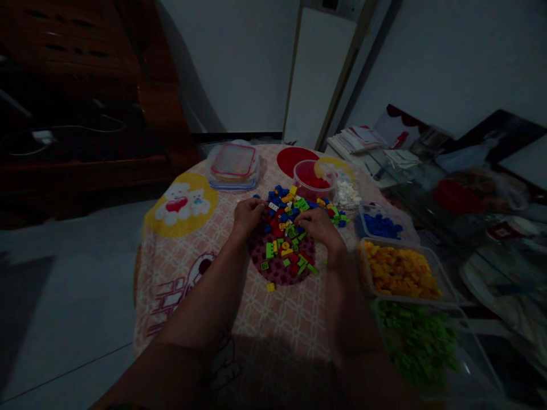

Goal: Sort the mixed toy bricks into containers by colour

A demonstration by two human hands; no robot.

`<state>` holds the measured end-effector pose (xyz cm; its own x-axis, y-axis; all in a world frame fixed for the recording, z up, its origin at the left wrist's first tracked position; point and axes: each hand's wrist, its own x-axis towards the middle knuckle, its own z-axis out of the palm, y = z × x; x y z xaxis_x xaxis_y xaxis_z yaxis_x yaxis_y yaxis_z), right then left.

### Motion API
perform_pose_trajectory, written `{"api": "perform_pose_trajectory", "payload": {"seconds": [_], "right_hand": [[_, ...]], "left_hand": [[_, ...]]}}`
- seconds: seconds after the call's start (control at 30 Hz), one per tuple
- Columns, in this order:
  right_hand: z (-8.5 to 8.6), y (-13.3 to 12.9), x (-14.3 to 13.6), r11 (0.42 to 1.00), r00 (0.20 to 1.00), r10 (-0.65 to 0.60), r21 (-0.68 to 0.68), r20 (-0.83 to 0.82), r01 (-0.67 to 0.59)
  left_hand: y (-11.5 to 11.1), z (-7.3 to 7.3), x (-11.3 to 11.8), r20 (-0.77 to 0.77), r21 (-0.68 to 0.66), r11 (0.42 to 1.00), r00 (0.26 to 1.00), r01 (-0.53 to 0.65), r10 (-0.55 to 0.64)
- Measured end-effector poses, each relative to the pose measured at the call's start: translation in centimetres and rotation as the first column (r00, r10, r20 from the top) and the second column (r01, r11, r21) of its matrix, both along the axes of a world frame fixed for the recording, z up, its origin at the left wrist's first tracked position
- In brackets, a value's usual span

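A pile of mixed toy bricks (286,216) in blue, red, green, yellow and white lies on the patterned tablecloth (265,319). At the pile's left edge is my left hand (249,216), its fingers pinched together; whatever they hold is too small to make out. My right hand (315,224) reaches over the pile's right part with its fingers bent inward and closed, and their tips are among the bricks. Nearer to me, green, yellow and red bricks are spread loosely, with one yellow brick (270,287) apart from them.
Along the right stand containers of blue bricks (380,226), yellow bricks (399,270) and green bricks (419,341). Behind the pile are a round tub (313,191) of red bricks and a bag of white bricks (347,195). Stacked lidded boxes (234,165) sit at the back left.
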<state>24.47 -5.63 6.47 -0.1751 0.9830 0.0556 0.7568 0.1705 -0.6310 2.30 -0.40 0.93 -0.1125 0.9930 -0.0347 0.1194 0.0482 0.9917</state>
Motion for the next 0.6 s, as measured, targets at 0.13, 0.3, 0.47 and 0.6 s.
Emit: {"api": "perform_pose_trajectory", "payload": {"seconds": [0.13,0.3,0.47,0.6], "right_hand": [[0.0,0.0,0.8,0.997,0.996,-0.074,0.009,-0.051,0.075],[0.0,-0.1,-2.3,0.998,0.965,-0.059,-0.011,0.257,0.064],[0.1,-0.4,-4.3,0.99,0.889,-0.096,-0.047,0.448,0.13],[-0.2,-0.4,-4.0,0.991,0.901,-0.086,-0.057,0.425,0.121]], "left_hand": [[-0.1,0.1,0.0,-0.003,-0.002,1.0,1.0,0.004,-0.004],[-0.3,0.6,0.1,0.011,-0.009,1.0,1.0,0.002,-0.002],[-0.4,0.7,0.1,0.019,-0.013,1.0,1.0,0.005,-0.005],[-0.3,0.6,0.1,0.014,-0.011,1.0,1.0,0.005,-0.005]]}}
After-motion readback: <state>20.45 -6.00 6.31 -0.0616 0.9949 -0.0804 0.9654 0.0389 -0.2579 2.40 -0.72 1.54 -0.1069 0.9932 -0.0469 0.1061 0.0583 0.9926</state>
